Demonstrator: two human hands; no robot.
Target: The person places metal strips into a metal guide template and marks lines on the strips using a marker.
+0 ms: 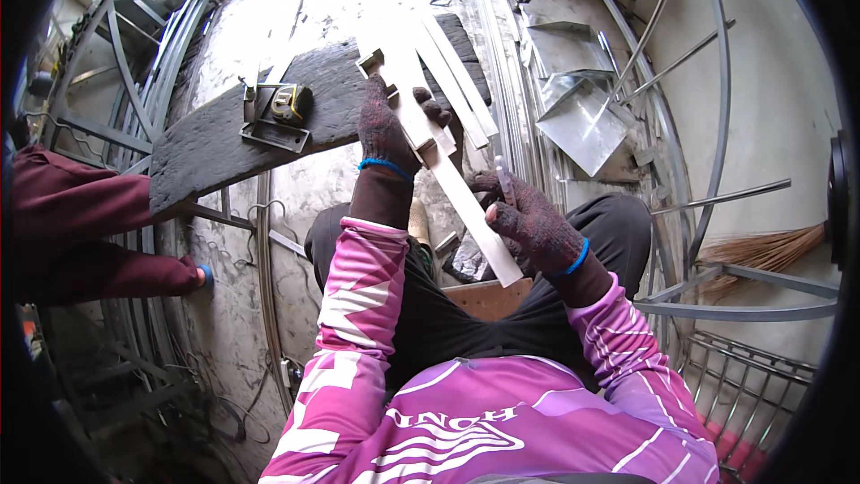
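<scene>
Pink sleeves come up from the lower edge, and both of our gloved hands are on the long pale metal strip [448, 181]. Our left hand [385, 130] is closed over the strip where it lies on the dark board [215, 148], pinning it. Our right hand [530, 220] rests against the strip's overhanging end and pinches a slim marker [504, 181] upright between its fingers. That near end hangs off the board's edge, above our knees.

We judge the strip could pivot or slide if the left hand's grip eased, since much of its length has no support. Its cut end could also catch a glove.

More loose strips [461, 76] lie just beside ours on the board, so sideways room is tight. A tape measure [291, 100] sits further left on the board. Beyond the board's right end, bent sheet offcuts [582, 121] crowd the floor. Another person's dark red sleeve [81, 233] reaches in below the board's left end.
</scene>
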